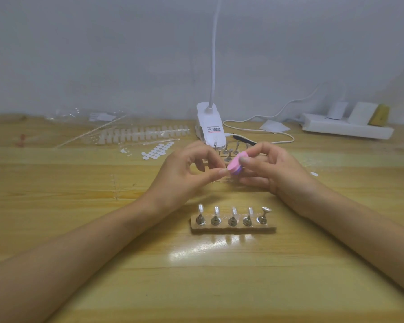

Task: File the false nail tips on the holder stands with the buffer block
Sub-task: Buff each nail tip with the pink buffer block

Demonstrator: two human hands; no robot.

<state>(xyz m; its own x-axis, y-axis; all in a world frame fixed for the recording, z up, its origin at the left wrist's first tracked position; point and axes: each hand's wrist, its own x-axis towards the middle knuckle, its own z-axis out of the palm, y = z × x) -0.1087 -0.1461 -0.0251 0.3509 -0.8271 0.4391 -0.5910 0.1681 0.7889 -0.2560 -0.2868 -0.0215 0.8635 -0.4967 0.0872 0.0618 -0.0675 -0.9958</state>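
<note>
A pink buffer block (306, 164) is held above the table between both hands. My right hand (274, 170) grips it with thumb and fingers. My left hand (187, 170) pinches something small at the block's near end; a nail tip there cannot be made out. Nearer to me, a clear base (233, 227) carries several metal holder stands (231, 220). Clear nail tips (200, 208) sit on most of them, and the rightmost stand (264, 215) looks bare. More holder stands (230, 151) stand behind my hands.
A white clip lamp (210, 127) with its cable stands at the back centre. Strips of false nail tips (145, 134) and adhesive tabs (158, 150) lie at the back left. A white power strip (345, 128) lies at the back right. The table is wooden.
</note>
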